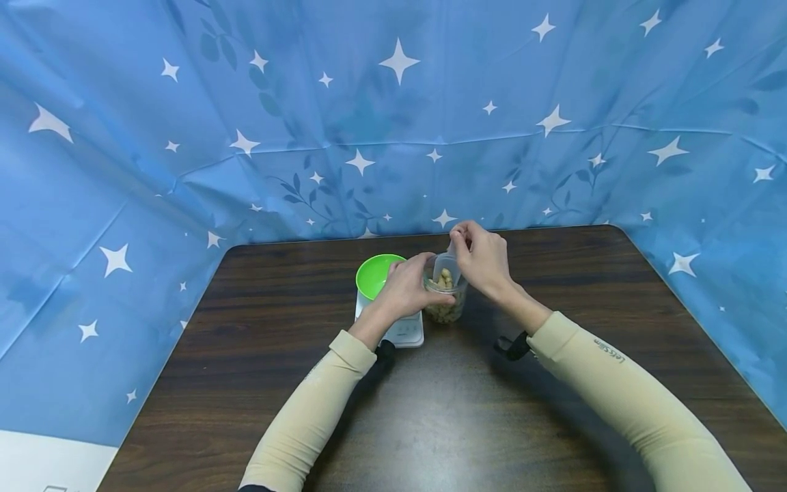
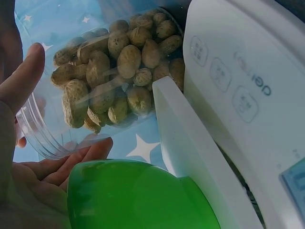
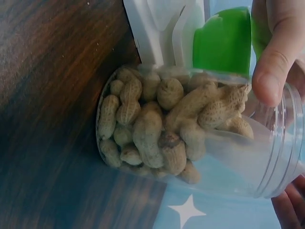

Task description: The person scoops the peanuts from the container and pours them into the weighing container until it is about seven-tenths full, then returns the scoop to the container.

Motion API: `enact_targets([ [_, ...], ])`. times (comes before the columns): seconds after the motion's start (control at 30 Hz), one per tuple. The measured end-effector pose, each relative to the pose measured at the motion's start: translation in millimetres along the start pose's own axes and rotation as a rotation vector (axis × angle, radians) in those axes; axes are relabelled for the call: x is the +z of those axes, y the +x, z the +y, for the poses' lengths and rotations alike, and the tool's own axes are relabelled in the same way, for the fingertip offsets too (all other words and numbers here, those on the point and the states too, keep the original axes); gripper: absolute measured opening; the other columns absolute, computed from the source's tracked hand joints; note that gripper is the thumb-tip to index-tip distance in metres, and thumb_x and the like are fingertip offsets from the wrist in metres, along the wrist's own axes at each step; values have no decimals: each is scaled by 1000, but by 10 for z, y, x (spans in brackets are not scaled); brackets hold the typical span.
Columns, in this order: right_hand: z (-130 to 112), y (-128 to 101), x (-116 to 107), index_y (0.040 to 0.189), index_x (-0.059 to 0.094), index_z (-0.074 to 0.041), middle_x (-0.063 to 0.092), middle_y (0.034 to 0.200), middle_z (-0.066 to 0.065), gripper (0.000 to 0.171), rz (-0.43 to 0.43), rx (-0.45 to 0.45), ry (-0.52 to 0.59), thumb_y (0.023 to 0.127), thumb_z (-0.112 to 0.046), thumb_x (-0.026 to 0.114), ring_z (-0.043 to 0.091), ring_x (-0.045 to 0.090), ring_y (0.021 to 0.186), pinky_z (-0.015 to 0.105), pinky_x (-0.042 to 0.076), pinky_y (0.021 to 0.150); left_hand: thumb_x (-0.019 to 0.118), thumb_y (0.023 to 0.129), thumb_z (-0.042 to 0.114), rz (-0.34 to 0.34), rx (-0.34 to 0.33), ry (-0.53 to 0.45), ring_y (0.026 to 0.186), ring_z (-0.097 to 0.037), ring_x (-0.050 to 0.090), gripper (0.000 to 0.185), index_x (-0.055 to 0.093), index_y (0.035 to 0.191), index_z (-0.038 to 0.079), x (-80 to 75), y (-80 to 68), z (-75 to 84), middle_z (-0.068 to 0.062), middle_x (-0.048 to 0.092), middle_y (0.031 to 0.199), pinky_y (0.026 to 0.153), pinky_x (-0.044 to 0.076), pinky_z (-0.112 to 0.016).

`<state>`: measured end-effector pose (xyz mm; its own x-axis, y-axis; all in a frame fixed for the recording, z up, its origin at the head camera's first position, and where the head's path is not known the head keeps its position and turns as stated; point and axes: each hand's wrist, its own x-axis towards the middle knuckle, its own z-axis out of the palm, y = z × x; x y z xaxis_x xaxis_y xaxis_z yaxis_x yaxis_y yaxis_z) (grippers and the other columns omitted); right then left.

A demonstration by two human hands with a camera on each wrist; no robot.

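A clear jar [image 1: 453, 309] of unshelled peanuts [image 3: 147, 131] stands on the table beside the kitchen scale. My left hand [image 1: 402, 287] grips the jar near its rim, thumb on the near side. My right hand [image 1: 482, 260] is above the opening and pinches the handle of a translucent scoop [image 1: 446, 262]. The scoop's head is down inside the jar among the peanuts; in the right wrist view the scoop [image 3: 245, 143] shows faintly through the clear wall.
Left of the jar is a white kitchen scale [image 1: 407, 333] with a green bowl [image 1: 371, 277] on it. The dark wooden table [image 1: 430, 424] ends at a blue star-patterned curtain [image 1: 393, 116] behind and at the sides.
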<state>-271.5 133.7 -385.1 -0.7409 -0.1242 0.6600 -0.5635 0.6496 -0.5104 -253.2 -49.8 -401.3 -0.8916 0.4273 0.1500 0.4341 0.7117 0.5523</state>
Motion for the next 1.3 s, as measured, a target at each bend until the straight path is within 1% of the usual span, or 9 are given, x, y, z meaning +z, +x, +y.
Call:
enact_targets([
  [0.2,-32,8,-28,100,70,1,61,63,6,21,33,43,7,105,-14,57,7,36,41,36,34,48,88,79,50,-1,-4,5,121,-20,59,91,49,149,6,-1,7,19,-6,61,139,109,32,-54],
  [0.33,-27,44,-63,100,71,3,62,61,8,22,69,86,17,105,-14,56,7,35,41,37,35,52,88,80,50,4,7,-1,119,-20,59,90,49,148,6,3,20,30,-5,62,136,108,33,-53],
  [0.43,-21,65,-81,101,71,4,60,59,8,22,76,100,24,105,-13,57,9,34,39,37,34,50,88,79,50,10,6,4,117,-20,60,90,50,147,6,-1,20,35,-5,63,134,107,34,-53],
  [0.6,-56,34,-83,96,70,1,58,58,4,20,9,62,1,104,-13,59,14,37,38,35,32,41,88,79,49,-6,-3,10,118,-20,60,91,49,149,5,-5,8,41,-6,62,135,107,34,-53],
  [0.7,-87,22,-82,94,69,0,58,59,3,20,-19,42,-14,104,-13,59,15,40,39,35,33,40,88,80,48,-9,-3,16,118,-20,60,92,48,150,6,0,11,39,-6,62,136,108,34,-53],
  [0.83,-95,38,-93,95,70,2,61,61,6,21,-47,47,-20,103,-13,58,15,42,41,36,36,43,88,80,49,-6,0,18,118,-19,59,91,49,149,6,3,18,31,-5,63,135,107,34,-53],
  [1.03,-55,33,-140,98,71,2,64,62,7,21,-73,149,25,104,-11,56,16,38,40,37,35,49,87,79,51,-11,-1,13,118,-19,59,91,49,148,6,4,17,16,-5,62,136,107,34,-53],
  [1.17,-27,9,-163,99,71,1,65,63,5,23,-54,207,61,106,-14,54,17,38,38,37,35,47,88,79,51,-15,-17,8,122,-21,58,92,49,149,6,5,1,12,-6,60,141,109,33,-53],
  [1.3,-27,10,-184,102,71,1,65,63,5,26,-28,224,74,107,-17,52,18,37,37,35,34,45,88,79,51,-14,-24,-2,124,-22,57,92,49,150,7,12,-8,12,-6,59,142,110,31,-53],
])
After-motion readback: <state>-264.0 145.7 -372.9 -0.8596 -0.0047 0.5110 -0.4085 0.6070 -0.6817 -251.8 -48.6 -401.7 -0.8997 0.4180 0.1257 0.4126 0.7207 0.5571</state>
